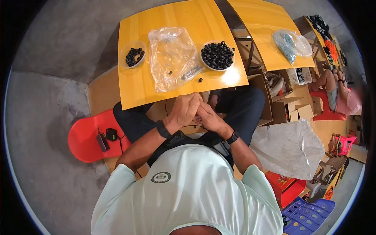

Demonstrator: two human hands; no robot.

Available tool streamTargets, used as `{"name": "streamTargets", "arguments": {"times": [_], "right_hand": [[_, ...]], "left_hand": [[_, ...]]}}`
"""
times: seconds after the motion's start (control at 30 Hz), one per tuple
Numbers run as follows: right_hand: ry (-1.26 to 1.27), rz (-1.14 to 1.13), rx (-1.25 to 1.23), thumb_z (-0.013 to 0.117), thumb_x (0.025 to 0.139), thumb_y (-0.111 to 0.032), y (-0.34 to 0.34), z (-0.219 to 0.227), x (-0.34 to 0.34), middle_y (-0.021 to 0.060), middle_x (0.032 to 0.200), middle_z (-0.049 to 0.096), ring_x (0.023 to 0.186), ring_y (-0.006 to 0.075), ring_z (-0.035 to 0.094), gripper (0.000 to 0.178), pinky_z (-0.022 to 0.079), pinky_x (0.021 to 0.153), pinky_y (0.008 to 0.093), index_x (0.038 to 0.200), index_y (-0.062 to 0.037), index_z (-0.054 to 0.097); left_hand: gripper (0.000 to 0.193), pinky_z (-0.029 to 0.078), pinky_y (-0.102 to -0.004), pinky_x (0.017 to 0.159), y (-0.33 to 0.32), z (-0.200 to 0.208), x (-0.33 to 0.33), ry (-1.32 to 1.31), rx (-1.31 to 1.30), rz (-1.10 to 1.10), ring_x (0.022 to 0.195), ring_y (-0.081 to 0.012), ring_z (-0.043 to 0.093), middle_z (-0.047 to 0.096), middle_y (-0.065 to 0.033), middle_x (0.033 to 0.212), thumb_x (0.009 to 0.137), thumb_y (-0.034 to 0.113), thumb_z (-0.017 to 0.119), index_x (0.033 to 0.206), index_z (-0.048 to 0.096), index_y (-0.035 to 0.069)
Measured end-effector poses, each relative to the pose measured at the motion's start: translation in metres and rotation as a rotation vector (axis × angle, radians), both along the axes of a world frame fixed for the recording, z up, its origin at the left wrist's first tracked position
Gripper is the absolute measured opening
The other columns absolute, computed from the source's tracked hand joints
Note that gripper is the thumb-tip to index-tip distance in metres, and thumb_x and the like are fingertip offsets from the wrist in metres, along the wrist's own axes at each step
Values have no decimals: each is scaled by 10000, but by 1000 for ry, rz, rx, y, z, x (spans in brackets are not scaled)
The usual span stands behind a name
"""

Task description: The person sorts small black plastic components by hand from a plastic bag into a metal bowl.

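Observation:
My left hand [185, 109] and my right hand [212, 117] are pressed together just off the near edge of the yellow wooden table [133, 96]. Both have their fingers closed, and whatever lies between them is hidden. On the tabletop in front of them is a crumpled clear plastic bag [172, 53]. To its right stands a round tub [217, 69] heaped with small black rings [216, 55]. Fewer black rings [134, 55] sit in a clear bowl [123, 59] on the left. One loose black ring [200, 80] rests close to the table edge, nearest my hands.
A red stool [84, 139] at the left carries a black adapter [103, 143]. Another yellow table [266, 23] bears a plastic bag [288, 45]. Cardboard boxes [282, 111] and a whitish sack [288, 147] lie at the right. Another person [342, 94] sits at far right.

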State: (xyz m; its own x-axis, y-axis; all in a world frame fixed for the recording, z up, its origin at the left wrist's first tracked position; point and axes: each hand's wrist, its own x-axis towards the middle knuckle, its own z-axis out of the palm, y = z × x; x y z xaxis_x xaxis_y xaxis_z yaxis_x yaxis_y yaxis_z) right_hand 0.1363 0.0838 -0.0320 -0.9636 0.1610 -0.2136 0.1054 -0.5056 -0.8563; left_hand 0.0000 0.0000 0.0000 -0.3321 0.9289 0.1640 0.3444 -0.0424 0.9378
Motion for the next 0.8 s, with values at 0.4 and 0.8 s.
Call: {"name": "streamTargets", "arguments": {"times": [0.4,0.8], "right_hand": [[-51,14,95,410,1069,-397,3,-10,-4,-8,866,519,728,79,469,378,412,608,202,1099,-45,545],[70,-18,395,413,1060,-258,-11,2,-7,63,864,581,756,136,545,314,492,684,275,1082,23,550]], "left_hand": [[321,459,-356,643,3,-3,-5,-10,-65,43,654,-271,580,582,-172,709,975,193,441,790,573,-34],[319,447,-381,575,-7,-5,-12,204,-11,-42,588,-314,572,593,-173,670,964,178,441,755,591,-11]]}}
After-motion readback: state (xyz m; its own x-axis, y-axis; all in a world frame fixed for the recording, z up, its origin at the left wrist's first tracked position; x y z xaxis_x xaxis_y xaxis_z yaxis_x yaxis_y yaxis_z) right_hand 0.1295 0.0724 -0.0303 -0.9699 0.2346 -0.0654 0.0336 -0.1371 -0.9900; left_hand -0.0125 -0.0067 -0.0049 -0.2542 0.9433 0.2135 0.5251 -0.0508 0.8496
